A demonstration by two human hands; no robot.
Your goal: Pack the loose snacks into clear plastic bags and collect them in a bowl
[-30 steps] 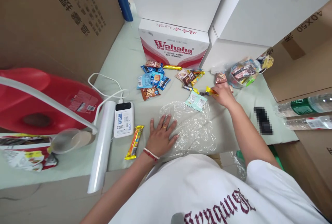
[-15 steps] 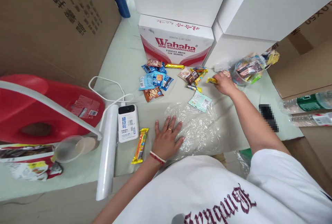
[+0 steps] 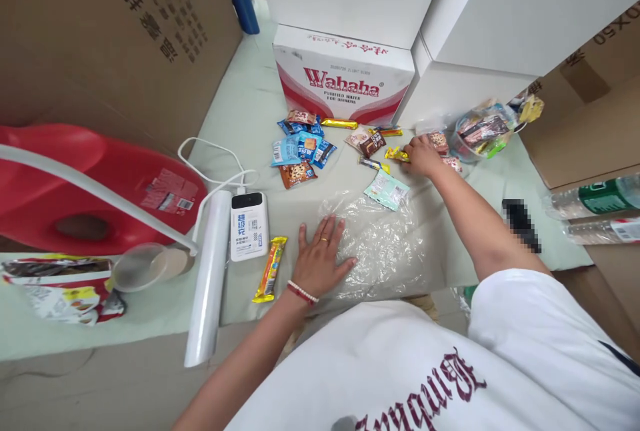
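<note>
My left hand (image 3: 319,258) lies flat with fingers spread at the left edge of a clear plastic sheet or bag (image 3: 385,251). A yellow-wrapped snack bar (image 3: 270,270) rests left of it. My right hand (image 3: 425,154) reaches far forward, its fingers curled down on the end of a small yellow-wrapped snack (image 3: 397,154); the fingertips are partly hidden. Close by are a brown snack packet (image 3: 373,144), a pale green packet (image 3: 387,190) and a thin blue-and-yellow stick (image 3: 373,164). Blue snack packets (image 3: 300,146) form a pile further left.
A Wahaha water carton (image 3: 345,81) stands at the back. A clear tub of snacks (image 3: 483,131) is at the right, near plastic bottles (image 3: 605,196). At left are a power bank (image 3: 249,226), a white roll (image 3: 207,284), a plastic cup (image 3: 140,268) and a red jug (image 3: 100,184).
My right hand has shifted a little left. The yellow snack that lay diagonally beside the brown packet is gone from that spot. My left hand stays on the plastic, fingers slightly closer together.
</note>
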